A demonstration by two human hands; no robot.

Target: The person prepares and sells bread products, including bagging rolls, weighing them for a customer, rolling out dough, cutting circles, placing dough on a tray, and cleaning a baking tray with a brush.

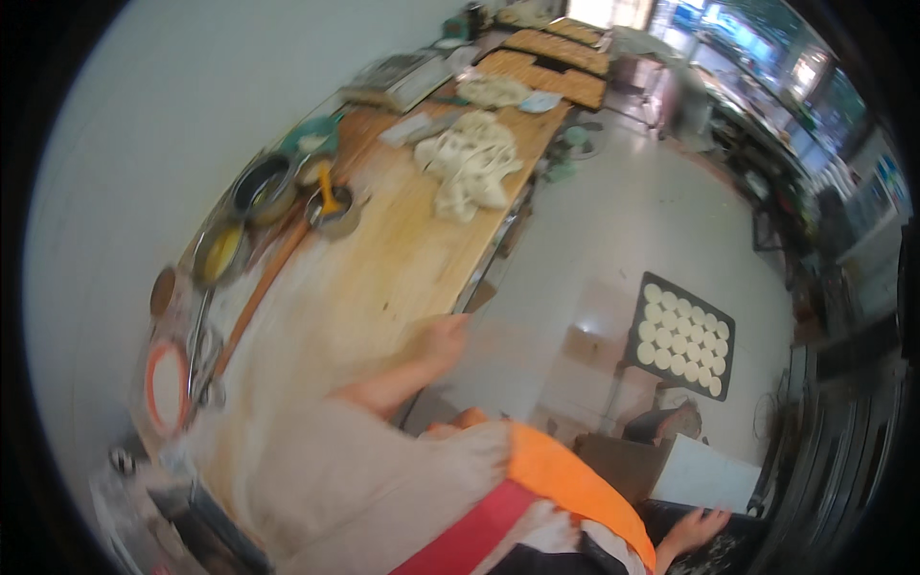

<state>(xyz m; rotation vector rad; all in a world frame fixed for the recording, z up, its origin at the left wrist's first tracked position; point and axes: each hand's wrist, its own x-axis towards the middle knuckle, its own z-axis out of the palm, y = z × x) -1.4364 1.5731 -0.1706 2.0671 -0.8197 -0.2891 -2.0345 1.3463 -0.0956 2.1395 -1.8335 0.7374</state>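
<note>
My left hand hangs over the front edge of the wooden worktable. It is smeared by motion, and no held thing shows in it. At the lower right my right hand has its fingers stretched out over a black, speckled surface. They lie close to the lower edge of a white panel; whether they touch it I cannot tell. Beyond that panel, a dark baking tray carries several rows of flat, pale dough rounds.
On the worktable lie a crumpled cream cloth, a long wooden rolling pin, a pot, a pan of yellow liquid and a container with an orange-handled tool. Filled trays line the far end. Dark racks stand at right.
</note>
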